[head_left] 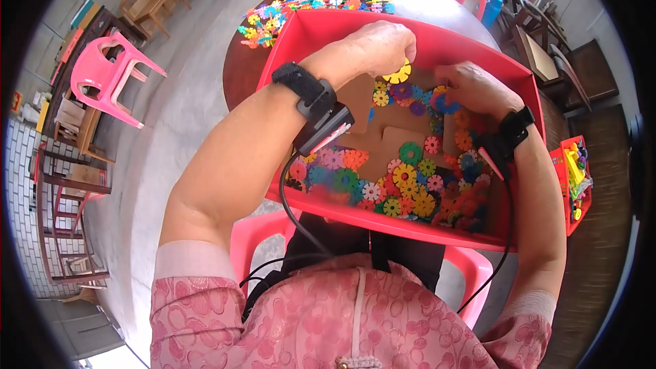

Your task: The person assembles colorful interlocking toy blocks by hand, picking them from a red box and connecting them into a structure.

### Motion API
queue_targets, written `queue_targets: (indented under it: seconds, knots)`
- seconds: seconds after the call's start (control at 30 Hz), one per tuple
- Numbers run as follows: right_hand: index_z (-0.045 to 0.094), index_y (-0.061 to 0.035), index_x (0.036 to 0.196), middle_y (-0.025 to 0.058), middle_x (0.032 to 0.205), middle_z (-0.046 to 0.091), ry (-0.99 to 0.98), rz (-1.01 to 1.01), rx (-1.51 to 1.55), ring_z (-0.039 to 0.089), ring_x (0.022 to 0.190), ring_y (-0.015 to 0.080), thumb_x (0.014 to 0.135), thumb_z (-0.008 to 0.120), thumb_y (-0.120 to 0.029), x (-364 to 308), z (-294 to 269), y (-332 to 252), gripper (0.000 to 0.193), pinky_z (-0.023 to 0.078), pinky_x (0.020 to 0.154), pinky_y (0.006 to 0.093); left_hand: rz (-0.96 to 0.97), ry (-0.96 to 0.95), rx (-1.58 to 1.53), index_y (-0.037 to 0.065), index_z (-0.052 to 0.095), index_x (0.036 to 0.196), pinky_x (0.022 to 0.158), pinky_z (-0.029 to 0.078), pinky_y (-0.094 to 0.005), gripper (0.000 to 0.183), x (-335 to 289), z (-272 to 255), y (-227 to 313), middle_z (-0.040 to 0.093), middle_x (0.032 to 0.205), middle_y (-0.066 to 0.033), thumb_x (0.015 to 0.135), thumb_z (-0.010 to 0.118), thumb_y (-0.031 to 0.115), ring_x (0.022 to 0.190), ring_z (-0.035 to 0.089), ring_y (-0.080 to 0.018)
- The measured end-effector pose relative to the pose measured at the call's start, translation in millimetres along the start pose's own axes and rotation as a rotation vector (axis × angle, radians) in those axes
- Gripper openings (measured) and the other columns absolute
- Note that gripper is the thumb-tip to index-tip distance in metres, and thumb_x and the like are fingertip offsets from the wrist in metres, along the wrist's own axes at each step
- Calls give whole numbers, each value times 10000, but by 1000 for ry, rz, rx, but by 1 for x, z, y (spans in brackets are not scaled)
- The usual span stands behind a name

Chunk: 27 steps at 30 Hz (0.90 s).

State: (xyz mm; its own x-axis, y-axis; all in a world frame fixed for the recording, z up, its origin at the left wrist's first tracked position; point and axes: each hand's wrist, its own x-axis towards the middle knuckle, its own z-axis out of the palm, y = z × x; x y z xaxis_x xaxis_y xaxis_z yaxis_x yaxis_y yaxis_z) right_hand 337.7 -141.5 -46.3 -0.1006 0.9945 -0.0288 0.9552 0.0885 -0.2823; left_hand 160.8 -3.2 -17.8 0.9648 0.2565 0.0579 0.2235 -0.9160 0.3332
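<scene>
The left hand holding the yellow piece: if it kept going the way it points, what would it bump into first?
Probably the right hand, just across from the left hand and its yellow snowflake piece. Depth is unclear, so it might pass over into the red tray's wall.

A red tray of bright plastic discs is seen at centre. A yellow disc is pinched in the left hand; the right hand is laid on discs at three o'clock. More discs are heaped on the round surface at eleven o'clock.
</scene>
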Motion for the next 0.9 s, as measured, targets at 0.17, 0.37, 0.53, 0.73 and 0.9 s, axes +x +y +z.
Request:
queue_targets:
  seconds: [0.17, 0.37, 0.53, 0.73, 0.9]
  knots:
    - [571, -11, 893, 174, 877, 610, -61, 1, -113, 585, 878, 356, 708, 598, -57, 1, 9, 8, 193, 475, 748, 423, -171, -120, -145, 27, 624, 1052, 617, 505, -360, 271, 2, -5, 7, 647, 914, -129, 784, 590, 1, 635, 629, -203]
    - [588, -32, 916, 160, 875, 632, -173, 183, -192, 615, 868, 335, 750, 573, -65, 7, 11, -13, 169, 505, 744, 426, -108, -142, -89, 23, 631, 1059, 640, 510, -363, 287, 0, 3, 0, 658, 915, -135, 773, 622, 41, 674, 648, -224]
    - [608, -53, 941, 154, 885, 643, -110, 374, -105, 634, 842, 326, 774, 571, -76, 0, 18, 3, 173, 524, 698, 421, -131, -219, -101, 18, 641, 1035, 641, 517, -358, 264, 2, 5, 7, 665, 882, -128, 773, 635, 50, 675, 651, -223]
    - [570, -30, 1050, 166, 947, 646, 29, 169, -393, 620, 942, 343, 808, 557, -72, 1, 9, -10, 246, 512, 786, 431, -27, -303, 64, 24, 648, 1025, 717, 521, -366, 265, 5, 26, 8, 672, 906, -136, 764, 636, 65, 799, 657, -259]
    - [568, -5, 981, 166, 899, 641, 180, -35, -391, 617, 917, 341, 779, 584, -48, 4, 0, -30, 207, 500, 790, 420, -4, -369, 78, 75, 648, 1028, 800, 493, -398, 267, -4, 48, 19, 656, 969, -148, 765, 604, 81, 954, 619, -309]
